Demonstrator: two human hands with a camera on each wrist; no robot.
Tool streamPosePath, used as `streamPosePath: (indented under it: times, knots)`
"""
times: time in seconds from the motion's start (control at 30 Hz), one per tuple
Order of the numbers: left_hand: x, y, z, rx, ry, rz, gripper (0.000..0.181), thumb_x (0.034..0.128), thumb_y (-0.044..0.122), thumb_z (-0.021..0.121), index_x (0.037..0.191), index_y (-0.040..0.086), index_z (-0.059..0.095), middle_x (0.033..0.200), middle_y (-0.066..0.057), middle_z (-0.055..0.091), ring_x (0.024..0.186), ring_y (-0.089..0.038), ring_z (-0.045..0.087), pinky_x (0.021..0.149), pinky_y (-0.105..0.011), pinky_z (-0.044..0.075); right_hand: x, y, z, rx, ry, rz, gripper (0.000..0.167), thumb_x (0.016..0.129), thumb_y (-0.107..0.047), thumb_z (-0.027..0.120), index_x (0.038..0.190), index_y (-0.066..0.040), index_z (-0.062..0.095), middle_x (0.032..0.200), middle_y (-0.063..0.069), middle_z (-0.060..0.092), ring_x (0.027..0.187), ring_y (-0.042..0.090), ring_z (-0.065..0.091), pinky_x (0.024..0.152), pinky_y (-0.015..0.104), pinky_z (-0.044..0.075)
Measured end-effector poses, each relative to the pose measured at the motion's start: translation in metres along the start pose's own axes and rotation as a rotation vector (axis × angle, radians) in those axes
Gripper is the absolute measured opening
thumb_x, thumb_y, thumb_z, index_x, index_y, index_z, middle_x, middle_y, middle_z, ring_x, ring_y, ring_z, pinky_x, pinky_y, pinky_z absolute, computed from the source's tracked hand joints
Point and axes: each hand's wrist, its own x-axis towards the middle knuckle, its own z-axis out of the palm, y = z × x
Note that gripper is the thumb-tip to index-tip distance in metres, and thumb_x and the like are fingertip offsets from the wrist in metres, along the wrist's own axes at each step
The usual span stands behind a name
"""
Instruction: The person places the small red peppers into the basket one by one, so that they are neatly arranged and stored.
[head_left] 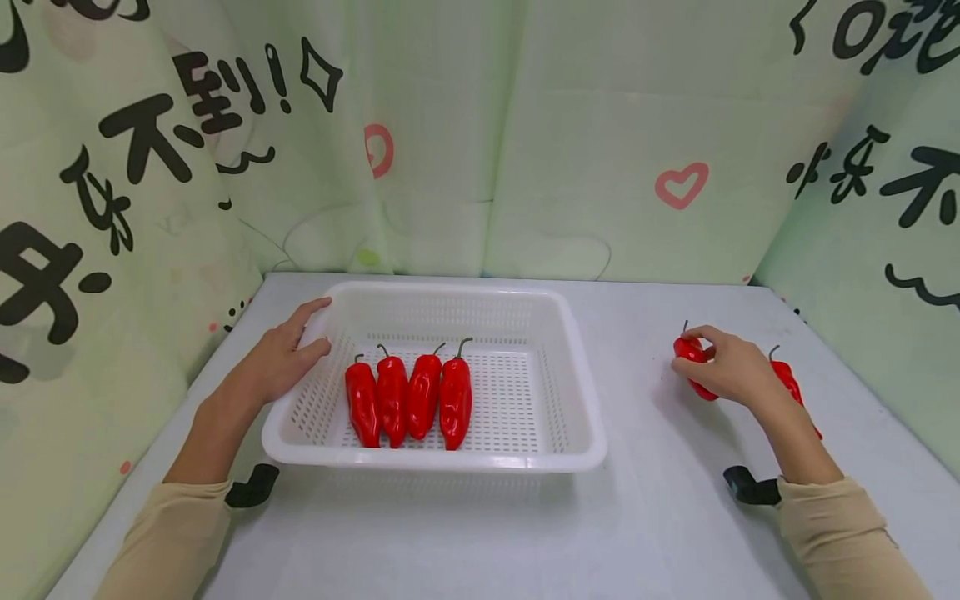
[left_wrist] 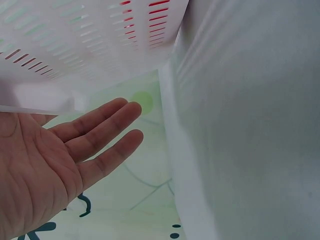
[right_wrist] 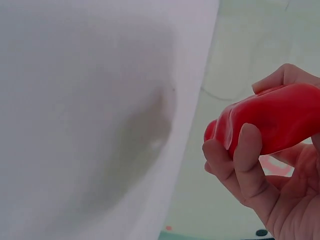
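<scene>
A white perforated plastic basket holds several glossy red peppers side by side, stems pointing away from me. At the basket's left end, my left hand rests against the rim. In the left wrist view, the left hand's fingers extend nearly straight beneath the rim, and its thumb is hidden. Off to the basket's right, my right hand pinches a red pepper between thumb and fingers. That pepper is held above the table, its shadow below. Another red pepper lies behind the right wrist, partly covered.
The white tabletop runs under everything. Pale green curtains with black lettering and pink hearts enclose the back and both sides. Each wrist carries a black camera mount.
</scene>
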Motion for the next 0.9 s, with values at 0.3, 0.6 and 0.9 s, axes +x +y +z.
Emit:
streamPosePath:
  times: [0.3, 0.6, 0.9]
  knots:
    - [0.0, -0.001, 0.0, 0.007, 0.001, 0.002, 0.069, 0.1017, 0.024, 0.046, 0.164, 0.015, 0.018, 0.143, -0.032, 0.049, 0.079, -0.028, 0.069, 0.061, -0.04, 0.063, -0.006, -0.027, -0.005, 0.027, 0.035, -0.041, 0.073, 0.089, -0.035, 0.073, 0.145, -0.001, 0.042, 0.128, 0.037, 0.051, 0.109, 0.052, 0.053, 0.069, 0.046, 0.062]
    - [0.0, 0.0, 0.0, 0.008, -0.001, -0.003, 0.07, 0.1013, 0.024, 0.047, 0.164, 0.015, 0.017, 0.144, -0.033, 0.048, 0.079, -0.027, 0.068, 0.061, -0.04, 0.063, -0.01, -0.047, -0.009, 0.044, 0.046, -0.068, 0.071, 0.09, -0.037, 0.071, 0.147, -0.004, 0.044, 0.13, 0.035, 0.052, 0.107, 0.049, 0.055, 0.068, 0.043, 0.062]
    - [0.0, -0.001, 0.0, 0.018, 0.001, 0.001, 0.069, 0.1015, 0.024, 0.046, 0.164, 0.015, 0.018, 0.144, -0.033, 0.048, 0.079, -0.028, 0.069, 0.062, -0.041, 0.063, -0.011, -0.068, -0.011, 0.076, 0.039, -0.083, 0.073, 0.087, -0.035, 0.075, 0.147, -0.007, 0.044, 0.132, 0.032, 0.051, 0.111, 0.049, 0.054, 0.069, 0.043, 0.063]
